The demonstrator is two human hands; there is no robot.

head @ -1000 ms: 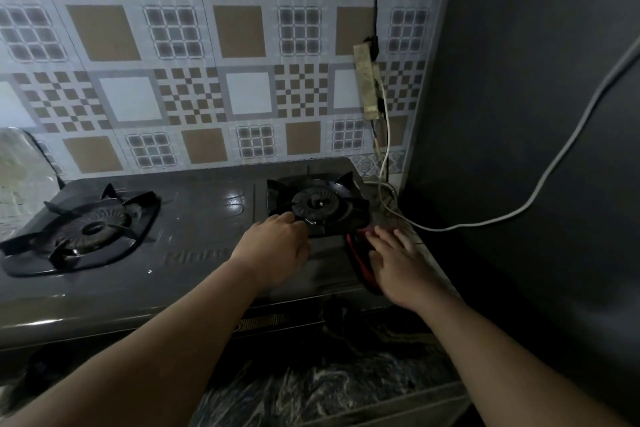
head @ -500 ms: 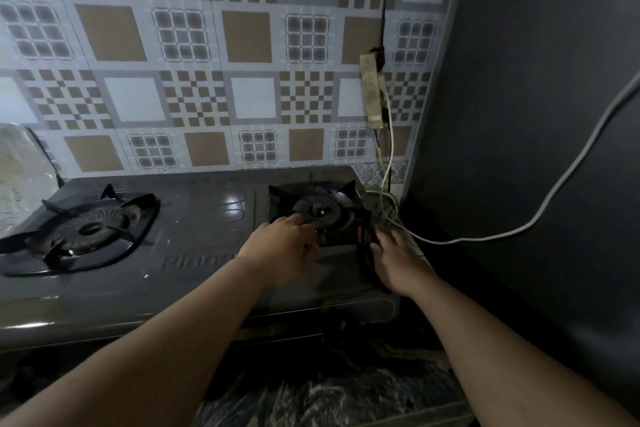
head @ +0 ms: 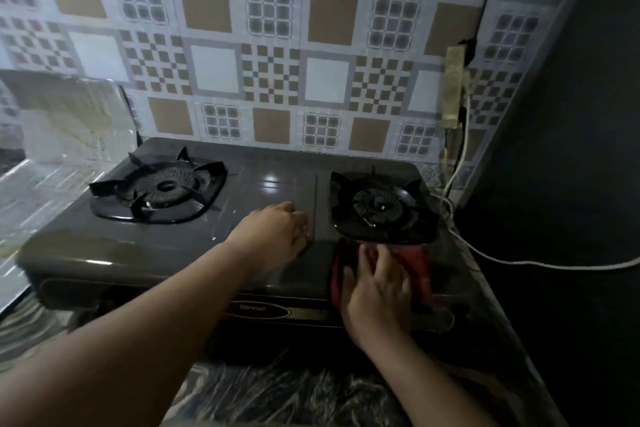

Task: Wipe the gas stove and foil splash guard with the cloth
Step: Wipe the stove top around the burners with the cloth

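A dark two-burner gas stove (head: 270, 184) stands against the tiled wall. A red cloth (head: 417, 267) lies on its front right part, just below the right burner (head: 379, 208). My right hand (head: 375, 291) presses flat on that cloth, fingers spread. My left hand (head: 277, 236) rests palm down on the stove top between the two burners, holding nothing. The foil splash guard (head: 65, 121) stands at the stove's left side, shiny and crinkled, beyond the left burner (head: 159, 187).
A white cable (head: 519, 262) runs from a wall socket strip (head: 453, 87) down past the stove's right edge. A dark wall (head: 561, 149) closes in on the right. The stove sits on a marbled dark counter (head: 277, 392).
My left hand has left the right burner and moved left onto the flat middle of the stove. My right hand slid the cloth from the stove's right edge onto its front top. The view shifted left.
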